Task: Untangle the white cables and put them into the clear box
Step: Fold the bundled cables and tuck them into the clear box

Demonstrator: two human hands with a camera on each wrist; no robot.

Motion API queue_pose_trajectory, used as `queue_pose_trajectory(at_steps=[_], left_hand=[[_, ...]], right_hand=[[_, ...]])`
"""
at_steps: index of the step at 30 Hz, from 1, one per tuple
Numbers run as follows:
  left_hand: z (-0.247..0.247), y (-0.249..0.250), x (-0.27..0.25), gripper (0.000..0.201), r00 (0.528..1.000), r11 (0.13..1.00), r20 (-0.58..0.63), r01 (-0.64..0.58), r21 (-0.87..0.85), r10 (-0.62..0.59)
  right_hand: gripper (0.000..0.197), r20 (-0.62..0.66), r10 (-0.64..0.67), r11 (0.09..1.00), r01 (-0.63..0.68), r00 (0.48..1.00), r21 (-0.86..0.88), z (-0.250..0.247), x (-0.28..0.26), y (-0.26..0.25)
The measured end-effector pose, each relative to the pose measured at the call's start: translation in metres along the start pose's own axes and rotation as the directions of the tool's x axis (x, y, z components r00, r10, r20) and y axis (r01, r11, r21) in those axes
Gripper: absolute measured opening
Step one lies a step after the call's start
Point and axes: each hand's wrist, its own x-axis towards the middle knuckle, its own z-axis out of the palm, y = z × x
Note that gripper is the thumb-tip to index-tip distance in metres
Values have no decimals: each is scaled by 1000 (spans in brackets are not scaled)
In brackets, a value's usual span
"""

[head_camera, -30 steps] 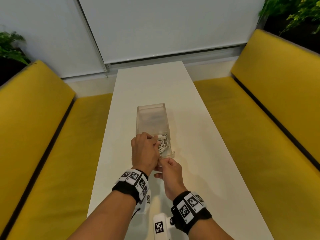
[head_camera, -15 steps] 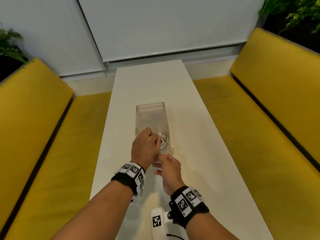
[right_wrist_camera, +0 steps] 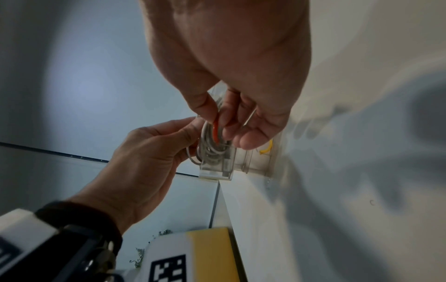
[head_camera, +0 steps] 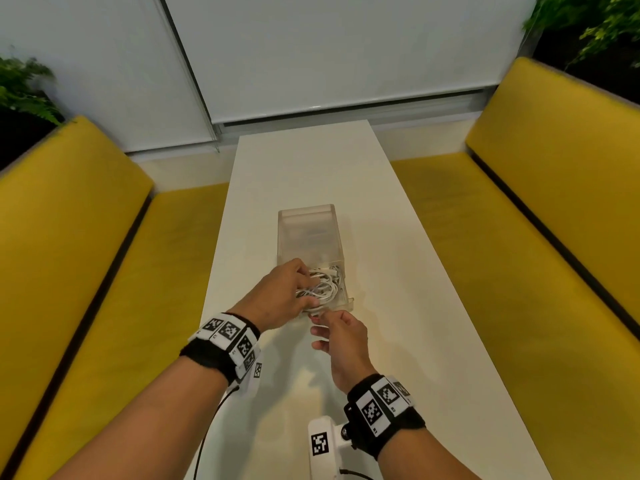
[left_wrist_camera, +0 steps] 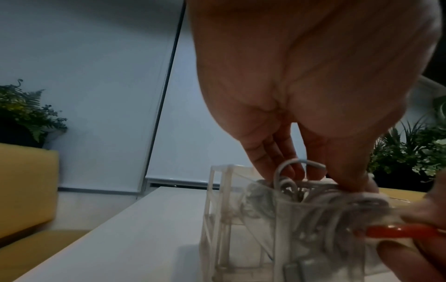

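Note:
The clear box point(head_camera: 306, 233) stands mid-table with its drawer pulled toward me. A coiled bundle of white cables point(head_camera: 325, 287) lies in the drawer, one loop sticking up above the rim point(left_wrist_camera: 289, 164). My left hand point(head_camera: 308, 289) reaches in from the left, fingers and thumb curled on the bundle point(left_wrist_camera: 313, 192). My right hand point(head_camera: 320, 322) pinches the drawer's front wall point(right_wrist_camera: 217, 162) between thumb and forefinger. An orange-red strip point(right_wrist_camera: 215, 129) shows between those two fingers; what it is I cannot tell.
The long white table point(head_camera: 398, 271) runs away from me between two yellow benches point(head_camera: 86, 271). Potted plants point(head_camera: 24, 88) stand behind the bench backs. A small yellow piece point(right_wrist_camera: 266, 148) shows inside the box's shell.
My left hand has shifted left and down, so more of the cable bundle shows in the drawer. The right hand stays at the drawer's front.

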Motion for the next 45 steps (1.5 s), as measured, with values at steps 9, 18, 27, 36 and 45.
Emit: queue_pose_trajectory(at_steps=[9, 18, 27, 36, 45], left_hand=[[22, 13, -1, 22, 989, 988, -149, 4, 153, 19], [29, 11, -10, 35, 993, 969, -57, -84, 231, 100], [29, 20, 6, 15, 955, 979, -293, 92, 181, -35], [31, 27, 5, 9, 988, 955, -153, 67, 287, -24], [26, 14, -15, 37, 989, 997, -143, -29, 68, 38]], right_hand=[[8, 12, -42, 997, 43, 999, -64, -3, -1, -2], [8, 17, -34, 995, 36, 999, -94, -3, 0, -10], [6, -11, -41, 992, 39, 999, -121, 2, -2, -11], [10, -24, -34, 990, 30, 999, -140, 6, 3, -16], [22, -31, -45, 989, 40, 999, -146, 7, 1, -15]])
